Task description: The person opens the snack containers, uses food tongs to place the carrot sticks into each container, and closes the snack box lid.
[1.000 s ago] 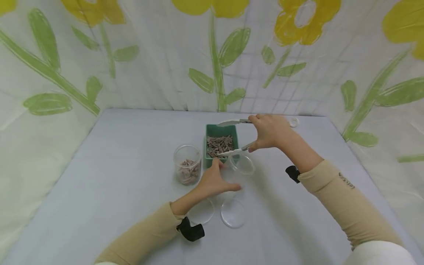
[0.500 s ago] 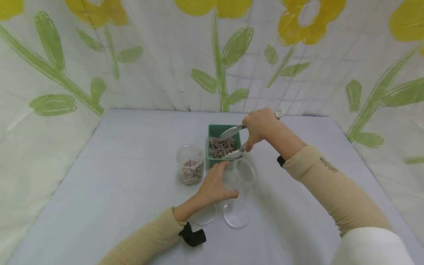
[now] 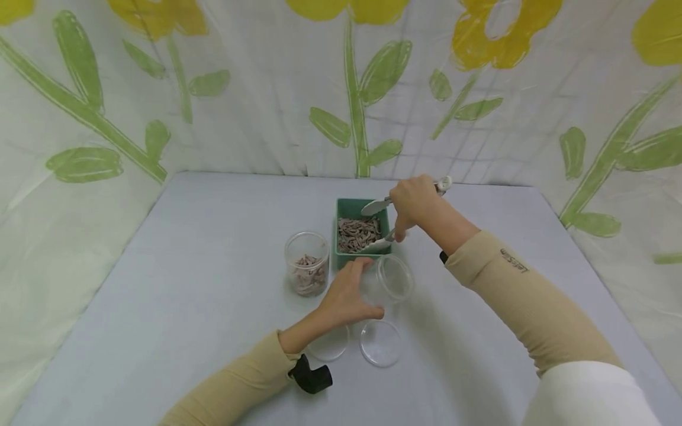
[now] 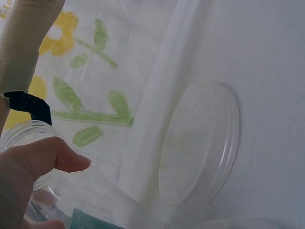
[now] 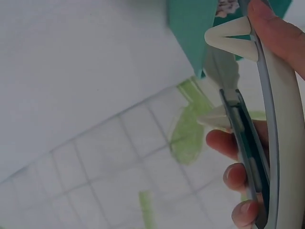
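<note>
Green walls make up the bin [image 3: 343, 260], which stands on the tabletop [image 3: 224, 266] with grey-brown pieces [image 3: 354, 232] heaped inside. The right hand [image 3: 417, 202] has its fingers wrapped around the tongs [image 5: 283, 126] — their white tips spread apart, one by the bin's far right part, the other over the pieces at the near rim. The left hand [image 3: 346, 297] grips a clear tilted jar [image 3: 395, 278] between thumb and fingers, just in front of the bin, its mouth facing right. An upright jar [image 3: 307, 269], just left of the bin, holds more pieces. Nearer the person lie two clear lids [image 3: 380, 343] — one partly hidden by the left wrist. Behind the tabletop hangs a white backdrop [image 3: 256, 106] with yellow flowers and green leaves.
</note>
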`<state>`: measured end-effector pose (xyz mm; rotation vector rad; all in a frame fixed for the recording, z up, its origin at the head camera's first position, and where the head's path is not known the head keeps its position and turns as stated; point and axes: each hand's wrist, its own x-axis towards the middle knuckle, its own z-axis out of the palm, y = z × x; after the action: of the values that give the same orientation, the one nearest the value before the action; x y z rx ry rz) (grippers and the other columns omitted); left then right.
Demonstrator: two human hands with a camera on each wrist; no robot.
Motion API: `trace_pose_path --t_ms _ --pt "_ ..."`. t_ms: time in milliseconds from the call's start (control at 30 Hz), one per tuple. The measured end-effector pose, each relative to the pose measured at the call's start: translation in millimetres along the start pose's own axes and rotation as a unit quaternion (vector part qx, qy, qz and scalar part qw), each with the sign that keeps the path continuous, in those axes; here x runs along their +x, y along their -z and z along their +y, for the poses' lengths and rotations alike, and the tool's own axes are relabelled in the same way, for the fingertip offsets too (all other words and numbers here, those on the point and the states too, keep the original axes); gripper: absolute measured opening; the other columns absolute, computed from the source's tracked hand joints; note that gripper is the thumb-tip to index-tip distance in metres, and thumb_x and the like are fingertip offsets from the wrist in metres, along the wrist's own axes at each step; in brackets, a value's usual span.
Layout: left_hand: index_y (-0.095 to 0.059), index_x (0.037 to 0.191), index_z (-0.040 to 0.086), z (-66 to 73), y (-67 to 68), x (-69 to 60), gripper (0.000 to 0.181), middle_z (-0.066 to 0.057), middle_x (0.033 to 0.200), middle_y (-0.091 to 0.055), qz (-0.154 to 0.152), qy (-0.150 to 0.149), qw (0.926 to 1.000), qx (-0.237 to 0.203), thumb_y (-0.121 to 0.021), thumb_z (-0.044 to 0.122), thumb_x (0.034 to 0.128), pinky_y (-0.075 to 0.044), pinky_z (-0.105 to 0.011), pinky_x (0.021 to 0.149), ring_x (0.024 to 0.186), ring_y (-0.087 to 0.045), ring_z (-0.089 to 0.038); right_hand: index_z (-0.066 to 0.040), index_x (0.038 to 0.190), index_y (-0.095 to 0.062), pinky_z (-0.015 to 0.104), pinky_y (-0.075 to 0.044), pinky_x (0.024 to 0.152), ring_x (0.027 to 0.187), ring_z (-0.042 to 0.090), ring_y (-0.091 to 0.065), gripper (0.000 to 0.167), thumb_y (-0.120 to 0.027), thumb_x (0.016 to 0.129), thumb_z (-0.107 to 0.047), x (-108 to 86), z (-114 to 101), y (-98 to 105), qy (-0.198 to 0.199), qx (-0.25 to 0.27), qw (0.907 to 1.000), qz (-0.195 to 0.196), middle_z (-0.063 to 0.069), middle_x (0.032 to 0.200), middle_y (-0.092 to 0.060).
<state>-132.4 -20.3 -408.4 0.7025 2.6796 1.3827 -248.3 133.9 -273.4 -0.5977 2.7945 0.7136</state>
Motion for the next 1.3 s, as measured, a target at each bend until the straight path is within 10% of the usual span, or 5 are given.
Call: trace_pose_path --t_ms 500,1300 --pt "-0.041 0.136 0.001 0.7 5.4 -0.2 0.085 -0.019 0.122 -0.054 -0.019 0.033 0.9991 -0.018 -0.082 0.019 0.0634 -0.046 -0.047 0.091 0.109 -0.053 -0.032 -0.010 0.093 -0.068 0.037 -0.052 0.061 0.071 0.023 -0.061 0.051 -0.083 0.065 -0.051 10.4 -0.8 -5.4 -0.016 0.057 0.9977 -0.034 0.005 0.087 -0.064" --pt "-0.041 0.137 0.002 -2.2 2.7 -0.6 0.086 -0.019 0.124 -0.053 -0.021 0.024 0.9993 -0.021 -0.082 0.019 0.0632 -0.045 -0.046 0.091 0.111 -0.052 -0.032 -0.009 0.071 -0.059 0.035 -0.048 0.049 0.048 0.017 -0.048 0.043 -0.077 0.077 -0.046 -19.4 -4.8 -45.6 0.057 0.033 0.9901 0.124 0.001 0.057 -0.048"
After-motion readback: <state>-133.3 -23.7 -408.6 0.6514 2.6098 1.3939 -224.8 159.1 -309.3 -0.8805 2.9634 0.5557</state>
